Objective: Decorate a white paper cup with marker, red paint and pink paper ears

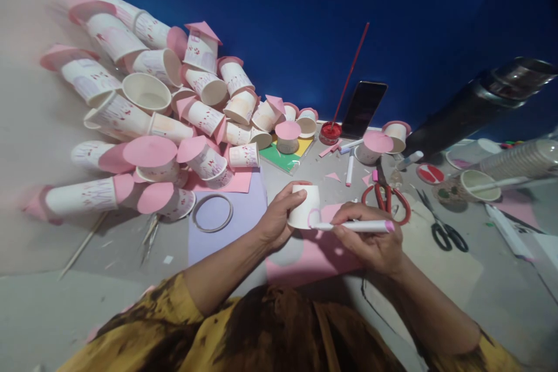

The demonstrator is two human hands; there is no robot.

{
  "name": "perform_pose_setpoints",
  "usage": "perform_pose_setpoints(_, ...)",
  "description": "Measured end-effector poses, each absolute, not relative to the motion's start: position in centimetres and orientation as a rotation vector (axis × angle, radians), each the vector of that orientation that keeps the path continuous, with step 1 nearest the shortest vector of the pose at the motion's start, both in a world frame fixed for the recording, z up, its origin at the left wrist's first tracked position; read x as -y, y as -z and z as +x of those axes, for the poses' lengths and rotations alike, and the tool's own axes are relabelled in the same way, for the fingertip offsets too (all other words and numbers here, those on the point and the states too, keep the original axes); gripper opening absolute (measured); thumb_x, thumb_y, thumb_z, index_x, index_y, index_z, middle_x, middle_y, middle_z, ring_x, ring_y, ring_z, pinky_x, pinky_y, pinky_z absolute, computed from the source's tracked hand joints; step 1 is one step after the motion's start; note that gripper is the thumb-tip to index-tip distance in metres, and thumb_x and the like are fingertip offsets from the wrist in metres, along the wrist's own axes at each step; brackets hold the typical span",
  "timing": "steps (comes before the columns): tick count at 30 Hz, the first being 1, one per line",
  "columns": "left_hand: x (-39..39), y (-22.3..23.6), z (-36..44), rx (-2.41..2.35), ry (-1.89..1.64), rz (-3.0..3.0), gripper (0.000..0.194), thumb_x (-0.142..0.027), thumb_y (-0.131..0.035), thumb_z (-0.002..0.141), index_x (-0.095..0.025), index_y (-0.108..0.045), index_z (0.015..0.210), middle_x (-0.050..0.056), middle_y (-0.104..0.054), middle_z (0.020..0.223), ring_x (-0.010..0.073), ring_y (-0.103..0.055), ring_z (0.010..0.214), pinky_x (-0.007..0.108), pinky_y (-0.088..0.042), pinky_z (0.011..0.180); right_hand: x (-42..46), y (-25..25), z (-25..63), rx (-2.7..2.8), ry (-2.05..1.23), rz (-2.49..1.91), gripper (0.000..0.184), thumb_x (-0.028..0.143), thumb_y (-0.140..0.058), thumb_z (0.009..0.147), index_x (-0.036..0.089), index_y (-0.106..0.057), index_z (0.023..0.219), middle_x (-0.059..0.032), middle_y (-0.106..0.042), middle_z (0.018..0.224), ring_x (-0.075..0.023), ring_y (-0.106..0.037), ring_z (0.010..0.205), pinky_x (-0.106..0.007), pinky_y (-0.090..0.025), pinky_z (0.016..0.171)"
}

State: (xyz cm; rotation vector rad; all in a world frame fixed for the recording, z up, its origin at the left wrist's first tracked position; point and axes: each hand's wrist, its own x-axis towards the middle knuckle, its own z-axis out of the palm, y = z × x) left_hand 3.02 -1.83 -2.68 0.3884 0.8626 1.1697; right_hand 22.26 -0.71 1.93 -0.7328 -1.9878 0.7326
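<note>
My left hand is wrapped round a small white paper cup, thumb across its side. A pink curved line shows on the cup's wall near the rim facing me. In my right hand is a white marker pen with a pink end, pinched between thumb and fingers. Its tip touches the cup at the pink line or lies right beside it; I cannot tell which. Below both hands lies pink paper with a round hole cut in it, and lilac paper spreads to the left.
Decorated paper cups with pink paper tops pile up at left. A tape ring lies on the lilac paper. Red-handled pliers, black scissors, a propped phone and stacked cups stand or lie to the right.
</note>
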Motion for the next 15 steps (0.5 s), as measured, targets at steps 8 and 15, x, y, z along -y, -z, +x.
perform_pose_setpoints(8, 1.77, 2.72, 2.95, -0.876, -1.159, 0.404, 0.049, -0.04, -0.089, 0.07, -0.019, -0.069, 0.11, 0.003, -0.068, 0.084, 0.0169, -0.065, 0.068, 0.026, -0.054, 0.06, 0.86, -1.51, 22.23, 1.972, -0.737, -0.76, 0.007, 0.017, -0.066, 0.089, 0.021, -0.07, 0.086, -0.0014, -0.074, 0.07, -0.015, -0.068, 0.055, -0.025, -0.051, 0.051)
perform_pose_setpoints(15, 1.77, 2.81, 3.03, -0.875, -1.162, 0.392, 0.05, -0.041, -0.09, 0.069, -0.018, -0.07, 0.109, 0.003, -0.068, 0.084, 0.0155, -0.065, 0.069, 0.026, -0.057, 0.063, 0.72, -1.42, 22.39, 1.925, -0.62, -0.821, 0.005, 0.016, -0.069, 0.088, 0.02, -0.07, 0.087, -0.002, -0.075, 0.072, -0.0144, -0.067, 0.053, -0.024, -0.05, 0.051)
